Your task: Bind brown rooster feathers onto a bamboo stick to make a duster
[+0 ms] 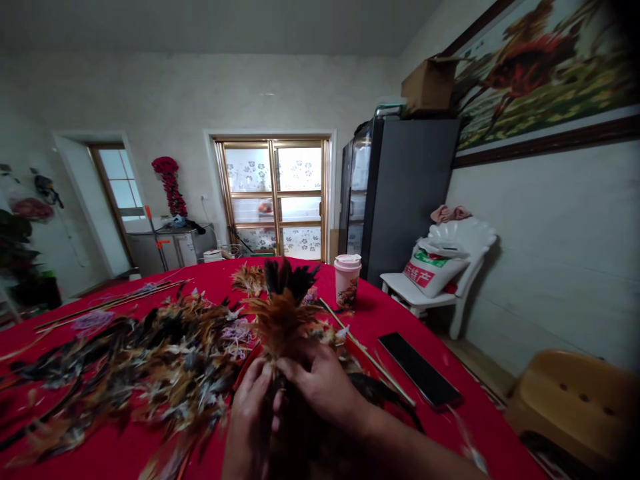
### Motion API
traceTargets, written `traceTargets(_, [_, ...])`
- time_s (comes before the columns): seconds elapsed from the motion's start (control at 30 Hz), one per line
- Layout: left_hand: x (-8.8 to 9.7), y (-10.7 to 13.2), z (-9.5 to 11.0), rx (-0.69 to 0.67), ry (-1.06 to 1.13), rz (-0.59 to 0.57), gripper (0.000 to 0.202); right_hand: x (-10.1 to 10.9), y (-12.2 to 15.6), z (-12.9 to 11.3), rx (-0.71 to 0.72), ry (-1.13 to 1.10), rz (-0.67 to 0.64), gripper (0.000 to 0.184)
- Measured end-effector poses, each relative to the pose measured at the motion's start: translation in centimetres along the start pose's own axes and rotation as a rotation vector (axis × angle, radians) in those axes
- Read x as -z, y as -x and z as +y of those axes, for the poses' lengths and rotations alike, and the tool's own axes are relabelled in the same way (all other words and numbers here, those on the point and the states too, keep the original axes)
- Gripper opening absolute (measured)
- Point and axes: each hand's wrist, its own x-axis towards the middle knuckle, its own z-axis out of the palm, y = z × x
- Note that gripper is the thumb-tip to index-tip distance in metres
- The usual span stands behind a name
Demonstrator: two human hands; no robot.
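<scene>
An upright bundle of feathers [283, 317], brown below with black tips, rises from between my two hands. Low on the bundle, the fingers of my left hand [253, 400] are closed around its base. My right hand [323, 380] pinches the same base from the other side, thumb close to the left thumb. What lies below the fingers is dark and hard to make out. Behind the hands, a red tray or basin [367, 357] holding more feathers is partly hidden. To the left spreads a large heap of loose brown, black and white feathers [180, 367].
On the red-covered table [125, 443] stand a pink lidded cup [347, 283] and a black phone [419, 369]. A thin stick [370, 353] lies right of my hands, with more sticks [110, 307] at the far left. Purple string [93, 321] lies nearby. A white chair [463, 267] stands beyond.
</scene>
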Motion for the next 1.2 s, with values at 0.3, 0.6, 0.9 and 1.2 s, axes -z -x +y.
traceTargets(0.3, [-1.4, 0.8, 0.7, -0.013, 0.078, -0.252, 0.033, 0.7, -0.1, -1.0, -0.127, -0.196, -0.080, 0.023])
traceTargets(0.6, [-1.0, 2.3, 1.6, 0.096, -0.002, -0.324, 0.023, 2.0, -0.3, -1.5, -0.046, -0.244, -0.244, 0.028])
traceTargets(0.9, [-1.5, 2.3, 1.1, 0.067, -0.031, -0.200, 0.029, 1.2, -0.3, -1.4, -0.159, -0.232, -0.134, 0.014])
traceTargets(1.2, [-1.4, 2.1, 0.5, 0.152, 0.093, -0.451, 0.024, 2.4, -0.2, -2.0, -0.133, -0.105, -0.158, 0.023])
